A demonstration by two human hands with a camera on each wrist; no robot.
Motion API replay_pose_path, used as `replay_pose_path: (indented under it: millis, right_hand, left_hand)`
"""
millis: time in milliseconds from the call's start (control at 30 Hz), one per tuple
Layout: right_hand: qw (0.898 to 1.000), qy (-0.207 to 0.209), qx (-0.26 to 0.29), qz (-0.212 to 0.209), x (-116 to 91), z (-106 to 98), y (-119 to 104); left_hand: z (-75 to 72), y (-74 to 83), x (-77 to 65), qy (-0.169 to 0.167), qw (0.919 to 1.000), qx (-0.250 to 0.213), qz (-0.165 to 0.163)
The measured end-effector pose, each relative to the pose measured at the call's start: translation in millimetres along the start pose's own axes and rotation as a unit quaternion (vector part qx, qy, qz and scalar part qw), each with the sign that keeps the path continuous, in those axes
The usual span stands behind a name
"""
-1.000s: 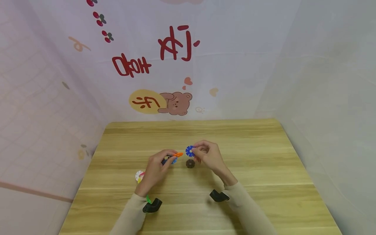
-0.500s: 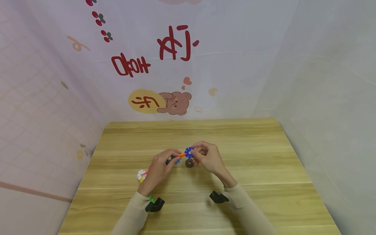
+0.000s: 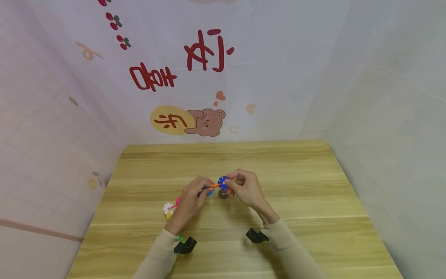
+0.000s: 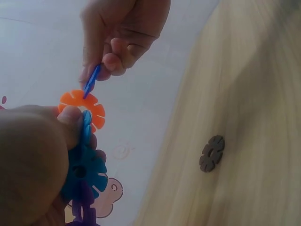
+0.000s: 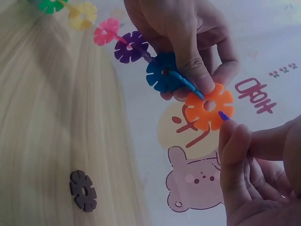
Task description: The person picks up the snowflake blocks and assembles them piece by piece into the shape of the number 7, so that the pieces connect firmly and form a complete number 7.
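Note:
My left hand (image 3: 191,198) pinches a chain of slotted plastic discs near its end, thumb on the orange disc (image 5: 225,98) and the light blue disc (image 5: 186,84). Between the right thumb and fingers, the right hand (image 3: 246,188) holds a dark blue disc (image 3: 221,180). That disc's edge sits at a rim slot of the orange one, the two planes crossed. Down the chain follow a teal disc (image 5: 156,79), a purple disc (image 5: 123,50), a pink disc (image 5: 104,32), a yellow disc (image 5: 83,13) and a green disc (image 5: 50,5).
A loose dark brown disc (image 4: 212,153) lies flat on the wooden table (image 3: 299,170), just below the hands in the head view. Left of the left wrist is a white disc (image 3: 166,209). A printed cloth (image 3: 278,77) hangs behind the table.
The hands have come together: my left hand moved right with the chain, and the right hand lowered the dark blue disc slightly, closing the gap to the orange disc.

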State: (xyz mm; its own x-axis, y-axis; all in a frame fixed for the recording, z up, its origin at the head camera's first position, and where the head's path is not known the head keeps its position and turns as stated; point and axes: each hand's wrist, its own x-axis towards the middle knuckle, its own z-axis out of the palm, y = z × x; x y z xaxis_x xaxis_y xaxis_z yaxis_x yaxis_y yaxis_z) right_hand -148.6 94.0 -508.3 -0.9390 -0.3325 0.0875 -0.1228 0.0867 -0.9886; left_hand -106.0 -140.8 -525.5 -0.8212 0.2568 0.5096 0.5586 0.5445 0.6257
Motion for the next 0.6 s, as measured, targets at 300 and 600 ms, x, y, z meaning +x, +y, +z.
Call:
replay_pose_path:
  millis: [300, 600]
  right_hand:
    - [1.0, 0.003, 0.006, 0.022, -5.1, 6.2, 9.2]
    - [1.0, 0.016, 0.011, 0.004, -2.5, -2.7, 19.5]
  left_hand:
    - [6.6, 1.2, -4.2, 0.014, 0.9999, -0.004, 0.001]
    - [17.8, 6.5, 3.4, -0.021, 0.9994, 0.009, -0.028]
